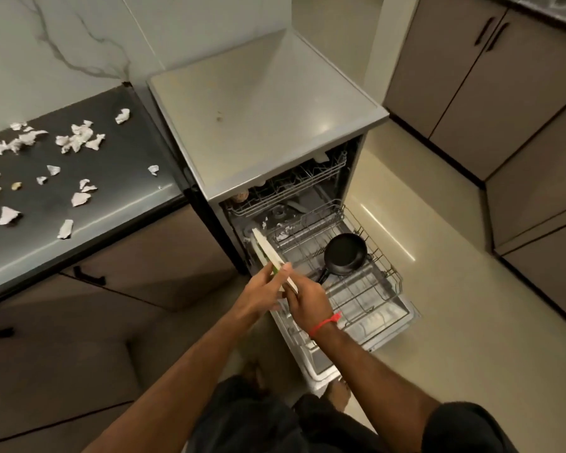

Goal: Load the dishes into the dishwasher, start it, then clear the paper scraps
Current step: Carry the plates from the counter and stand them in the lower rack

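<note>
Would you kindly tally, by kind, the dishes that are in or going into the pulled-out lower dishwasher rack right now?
Small black frying pan, lying in the lower wire rack: 1
Flat white board or plate with a green edge, held on edge by the left hand and the right hand: 1
Total: 2

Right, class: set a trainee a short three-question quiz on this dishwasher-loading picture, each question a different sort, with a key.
1. True or false: the black frying pan lies in the pulled-out lower rack.
2. Multiple choice: the torn paper scraps lie on A) the floor, B) the dark countertop, C) the dishwasher top.
3. Fill in: the left hand and right hand together hold a white ____ on edge.

Key: 1 true; 2 B; 3 plate.
</note>
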The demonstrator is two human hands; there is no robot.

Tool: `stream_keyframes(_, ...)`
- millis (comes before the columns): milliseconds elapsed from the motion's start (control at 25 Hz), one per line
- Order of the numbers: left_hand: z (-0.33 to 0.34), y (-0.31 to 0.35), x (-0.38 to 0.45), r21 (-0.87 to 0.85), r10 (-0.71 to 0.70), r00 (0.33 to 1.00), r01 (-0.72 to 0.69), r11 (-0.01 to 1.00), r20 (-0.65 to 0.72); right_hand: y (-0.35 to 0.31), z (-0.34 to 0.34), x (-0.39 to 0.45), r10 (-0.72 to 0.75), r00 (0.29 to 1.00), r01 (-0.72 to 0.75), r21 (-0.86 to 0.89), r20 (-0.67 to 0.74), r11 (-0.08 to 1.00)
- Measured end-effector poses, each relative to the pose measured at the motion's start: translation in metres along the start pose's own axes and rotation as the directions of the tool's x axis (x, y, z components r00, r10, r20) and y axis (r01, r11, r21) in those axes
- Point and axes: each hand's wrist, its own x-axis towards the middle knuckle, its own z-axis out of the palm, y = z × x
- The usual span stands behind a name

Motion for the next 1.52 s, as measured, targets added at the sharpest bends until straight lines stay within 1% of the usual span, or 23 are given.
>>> stream_keyframes(120, -0.002, -0.006, 0.039, -0.009, -0.044, 0.998, 0.043, 0.999, -0.039, 0.013, 0.013, 0.025, 0.024, 0.998, -0.025, 0.014, 0.065, 1.000)
stream_keyframes(200, -0.014, -0.010, 0.063, 0.002, -0.067, 0.996, 0.068, 0.998, -0.062, 0.017, 0.021, 0.042, 0.020, 0.988, -0.021, 0.007, 0.151, 1.000)
stream_keyframes(280, -0.026, -0.011, 0.090, -0.028, -0.124, 0.989, 0.122, 0.992, -0.083, 0.026, 0.031, 0.055, 0.068, 0.970, -0.069, -0.005, 0.233, 0.998)
stream_keyframes(320, -0.033, -0.012, 0.104, -0.035, -0.150, 0.985, 0.148, 0.988, -0.087, 0.034, 0.037, 0.060, 0.107, 0.963, -0.106, -0.016, 0.249, 0.994)
stream_keyframes(480, -0.044, -0.030, 0.176, 0.050, -0.171, 0.982, 0.175, 0.983, -0.086, 0.088, 0.071, 0.080, 0.260, 0.936, -0.254, -0.058, 0.238, 0.965)
stream_keyframes(560, -0.043, -0.048, 0.216, 0.075, -0.186, 0.976, 0.195, 0.978, -0.109, 0.120, 0.093, 0.090, 0.301, 0.920, -0.296, -0.058, 0.250, 0.954)
stream_keyframes(640, -0.041, -0.070, 0.254, 0.082, -0.207, 0.968, 0.220, 0.972, -0.142, 0.155, 0.117, 0.104, 0.309, 0.911, -0.304, -0.063, 0.272, 0.951)
stream_keyframes(800, -0.030, -0.116, 0.331, 0.064, -0.225, 0.961, 0.238, 0.969, -0.161, 0.237, 0.159, 0.137, 0.314, 0.920, -0.302, -0.088, 0.234, 0.949)
stream_keyframes(880, -0.023, -0.132, 0.363, 0.127, -0.202, 0.966, 0.224, 0.966, -0.164, 0.270, 0.178, 0.152, 0.339, 0.914, -0.319, -0.122, 0.223, 0.940)
stream_keyframes(960, -0.015, -0.141, 0.390, 0.197, -0.189, 0.973, 0.212, 0.957, -0.132, 0.294, 0.195, 0.166, 0.352, 0.909, -0.329, -0.132, 0.223, 0.935)
stream_keyframes(1080, -0.004, -0.143, 0.426, 0.264, -0.215, 0.972, 0.232, 0.936, -0.092, 0.317, 0.218, 0.191, 0.384, 0.898, -0.363, -0.131, 0.216, 0.923)
stream_keyframes(1160, 0.000, -0.138, 0.439, 0.259, -0.260, 0.962, 0.273, 0.926, -0.087, 0.327, 0.224, 0.204, 0.412, 0.882, -0.390, -0.135, 0.229, 0.911)
stream_keyframes(1320, -0.004, -0.137, 0.435, 0.284, -0.315, 0.945, 0.326, 0.902, -0.083, 0.337, 0.230, 0.214, 0.457, 0.832, -0.421, -0.178, 0.314, 0.889)
stream_keyframes(1440, -0.015, -0.146, 0.424, 0.246, -0.260, 0.962, 0.274, 0.930, -0.087, 0.336, 0.230, 0.215, 0.466, 0.821, -0.475, -0.059, 0.330, 0.878)
stream_keyframes(1520, -0.022, -0.151, 0.415, 0.203, -0.182, 0.976, 0.203, 0.958, -0.117, 0.335, 0.223, 0.210, 0.523, 0.792, -0.559, 0.029, 0.315, 0.829)
